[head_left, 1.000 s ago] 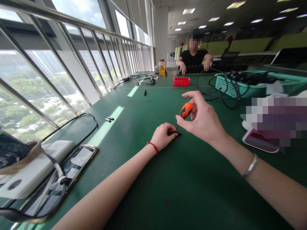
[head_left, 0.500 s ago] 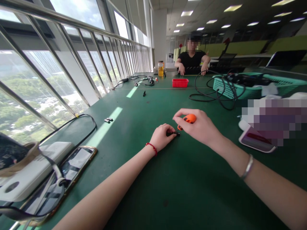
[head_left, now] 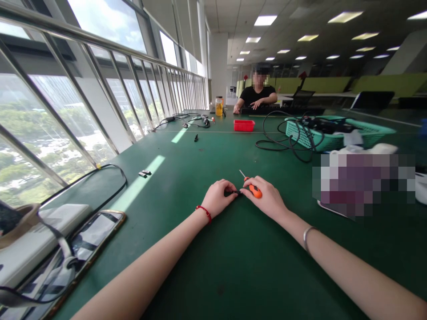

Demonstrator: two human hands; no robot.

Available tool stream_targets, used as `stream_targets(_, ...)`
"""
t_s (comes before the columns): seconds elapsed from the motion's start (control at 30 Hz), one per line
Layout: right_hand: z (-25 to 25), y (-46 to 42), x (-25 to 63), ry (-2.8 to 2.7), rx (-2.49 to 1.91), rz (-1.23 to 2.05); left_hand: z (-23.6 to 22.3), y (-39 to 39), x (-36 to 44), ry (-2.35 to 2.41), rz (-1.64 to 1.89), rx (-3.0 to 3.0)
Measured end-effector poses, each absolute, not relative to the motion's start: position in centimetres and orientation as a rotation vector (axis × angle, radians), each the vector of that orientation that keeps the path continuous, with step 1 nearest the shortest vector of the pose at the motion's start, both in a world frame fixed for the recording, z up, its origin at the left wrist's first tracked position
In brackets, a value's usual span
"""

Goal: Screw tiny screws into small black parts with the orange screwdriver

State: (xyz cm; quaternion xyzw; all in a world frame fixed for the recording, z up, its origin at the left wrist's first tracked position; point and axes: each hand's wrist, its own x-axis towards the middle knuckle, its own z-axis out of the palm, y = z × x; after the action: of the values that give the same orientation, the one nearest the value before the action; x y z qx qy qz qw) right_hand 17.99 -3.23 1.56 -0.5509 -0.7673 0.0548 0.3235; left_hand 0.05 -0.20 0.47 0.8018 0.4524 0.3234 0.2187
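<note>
Screwdriver point(head_left: 255, 191) lies clamped in the right hand point(head_left: 267, 198), shaft point(head_left: 242, 173) angled far left, likely clearing the black part point(head_left: 237, 192), which the left hand point(head_left: 216, 196) pinches between fingers, seemingly for steadiness.

We have an orange-handled screwdriver point(head_left: 255, 191) over a deep-green desk point(head_left: 213, 266). Left of the screwdriver are a black part point(head_left: 236, 192), a red bracelet point(head_left: 206, 213) and pale light stripes point(head_left: 133, 191); right of it, a silver bangle point(head_left: 305, 239); beyond it, a red box point(head_left: 243, 126) and a turquoise basket point(head_left: 378, 134) patterned with holes.
</note>
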Motion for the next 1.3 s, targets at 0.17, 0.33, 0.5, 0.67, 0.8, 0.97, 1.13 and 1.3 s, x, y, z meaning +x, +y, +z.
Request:
stream_targets(0.17, 1.0, -3.1, 17.7, -2.154, -1.456, 0.121, 0.5, -0.3, 0.0, 1.265, 0.888, 2.229)
stream_targets(0.33, 0.7, -2.8, 17.9, -2.199, -1.469, 0.085, 0.7, -0.4, 0.1, 1.270, 0.873, 2.232)
stream_targets(0.5, 0.5, -2.6, 18.1, -2.229, -1.424, 0.063, 1.0, -0.6, 0.1, 1.262, 0.885, 2.252)
stream_targets(0.67, 0.7, -2.7, 18.0, -2.237, -1.439, 0.049, 0.9, -0.6, 0.1, 1.246, 0.909, 2.258)
stream_targets(0.8, 0.7, -2.8, 17.9, -2.225, -1.468, 0.022, 1.0, -0.8, 0.2, 1.228, 0.960, 2.289)
stream_targets(0.97, 0.6, -2.4, 17.7, -2.152, -1.573, 0.022, 1.4, -1.1, 0.2, 1.309, 1.001, 2.342)
stream_targets(1.13, 0.6, -2.1, 17.9, -2.070, -1.519, 0.125, 1.4, -1.4, 0.0, 1.360, 0.970, 2.335)
stream_targets(1.3, 1.2, -3.1, 18.0, -2.153, -1.319, 0.080, 1.2, -1.9, -0.3, 1.319, 0.936, 2.325)
